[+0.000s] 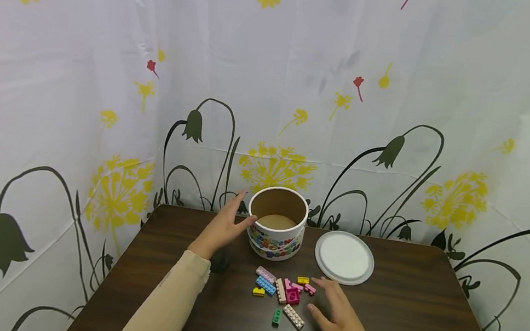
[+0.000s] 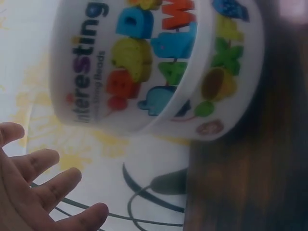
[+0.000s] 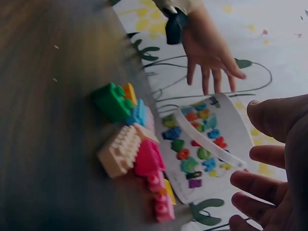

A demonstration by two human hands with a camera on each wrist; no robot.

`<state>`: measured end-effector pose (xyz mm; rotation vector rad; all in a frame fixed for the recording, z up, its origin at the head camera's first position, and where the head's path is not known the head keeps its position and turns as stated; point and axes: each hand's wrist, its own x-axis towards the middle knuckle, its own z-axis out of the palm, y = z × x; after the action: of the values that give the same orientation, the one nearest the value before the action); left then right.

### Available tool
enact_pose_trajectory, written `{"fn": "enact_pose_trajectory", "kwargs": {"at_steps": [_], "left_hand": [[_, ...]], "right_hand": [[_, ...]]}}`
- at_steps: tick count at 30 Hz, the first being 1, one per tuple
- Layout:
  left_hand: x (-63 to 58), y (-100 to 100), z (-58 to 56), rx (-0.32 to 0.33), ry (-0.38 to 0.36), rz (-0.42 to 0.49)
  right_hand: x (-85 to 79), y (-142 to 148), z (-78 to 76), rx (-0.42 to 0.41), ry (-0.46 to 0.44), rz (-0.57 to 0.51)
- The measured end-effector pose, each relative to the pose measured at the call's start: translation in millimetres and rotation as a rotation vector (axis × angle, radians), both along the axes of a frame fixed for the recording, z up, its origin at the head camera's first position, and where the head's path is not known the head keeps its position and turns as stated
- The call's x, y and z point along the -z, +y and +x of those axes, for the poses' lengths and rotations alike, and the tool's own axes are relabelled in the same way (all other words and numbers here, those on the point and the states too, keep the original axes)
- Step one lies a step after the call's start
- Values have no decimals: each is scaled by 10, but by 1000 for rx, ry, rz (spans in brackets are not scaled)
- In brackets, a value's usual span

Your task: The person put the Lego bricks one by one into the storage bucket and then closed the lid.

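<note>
A white bucket (image 1: 275,247) with colourful printed letters and shapes stands upright at the back of the table, its top uncovered and its tan floor visible inside. Just left of the rim is my left hand (image 1: 223,230), fingers spread and holding nothing; the left wrist view shows its fingers (image 2: 57,190) apart below the bucket wall. My right hand (image 1: 345,324) hovers beside a loose group of toy bricks, fingers extended. In the group are a beige brick (image 1: 293,317), a green brick (image 1: 276,317), a blue brick (image 1: 265,285), a magenta brick (image 1: 292,296) and several others.
A round white lid (image 1: 344,258) lies flat to the right of the bucket. The bucket's white handle (image 3: 209,137) hangs down its side. Behind the dark wooden table (image 1: 416,305) hangs a white curtain (image 1: 298,53) with printed flowers.
</note>
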<state>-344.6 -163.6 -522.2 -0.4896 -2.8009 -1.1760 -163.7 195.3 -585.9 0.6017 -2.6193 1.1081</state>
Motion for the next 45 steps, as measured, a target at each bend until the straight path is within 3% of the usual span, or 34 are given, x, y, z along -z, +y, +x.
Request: {"fn": "enact_pose_trajectory", "kwargs": {"at_steps": [5,11,14,24,33,39,45], "left_hand": [[51,51,-46,7,-39,36],[79,141,-116,40,-55,87],[102,168,-148,46,-75,100],[181,209,-210,74,-139,112],[163,230,-278,125,-140,181],[133,264,-311,140,-190,226],[175,292,-304,117,-216,219]], "right_hand": [[174,-68,38,-25,-57,-3],[304,-119,59,-41,-264,19],[349,-129,55,-47,-322,41],[541,-210,54,12,-289,33],[523,-270,-8,45,-307,-71],[513,-274,-36,62,-321,-64],[505,-238,-34,56,-372,-114]]}}
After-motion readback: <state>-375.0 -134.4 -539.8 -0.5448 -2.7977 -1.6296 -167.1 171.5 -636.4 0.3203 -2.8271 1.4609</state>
